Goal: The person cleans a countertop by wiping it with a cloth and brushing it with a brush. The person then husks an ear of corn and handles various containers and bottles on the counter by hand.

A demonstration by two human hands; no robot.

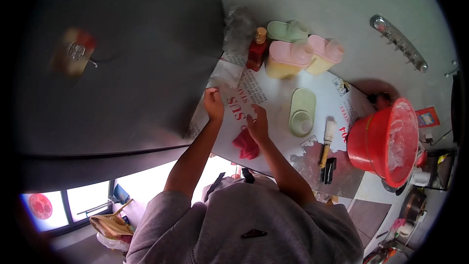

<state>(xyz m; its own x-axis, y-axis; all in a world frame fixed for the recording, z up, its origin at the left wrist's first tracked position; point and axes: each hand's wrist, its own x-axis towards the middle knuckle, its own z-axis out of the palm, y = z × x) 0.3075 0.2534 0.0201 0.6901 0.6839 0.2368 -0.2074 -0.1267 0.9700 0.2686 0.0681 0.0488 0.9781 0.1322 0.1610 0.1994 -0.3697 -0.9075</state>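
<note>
Red cloth [245, 145]: on the table, just under the right hand [258, 124].
Right hand: fingers flat and spread, resting above the cloth.
Left hand [213, 103]: curled on the paper [254, 93], grip unclear.

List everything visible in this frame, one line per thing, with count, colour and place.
paper sheet: 1, white with red print, covering the counter
red bottle: 1, red with tan cap, at the sheet's far edge
containers: 3, one green and two pink-lidded, beside the red bottle
green lid: 1, pale green, flat on the sheet
brush: 1, light bristles with wooden handle, by the bucket
bucket: 1, red, clear liner inside, right end of the counter
red cloth: 1, red, under the right hand
left hand: 1, on the sheet's left edge, holding nothing I can make out
right hand: 1, resting on the red cloth
</note>
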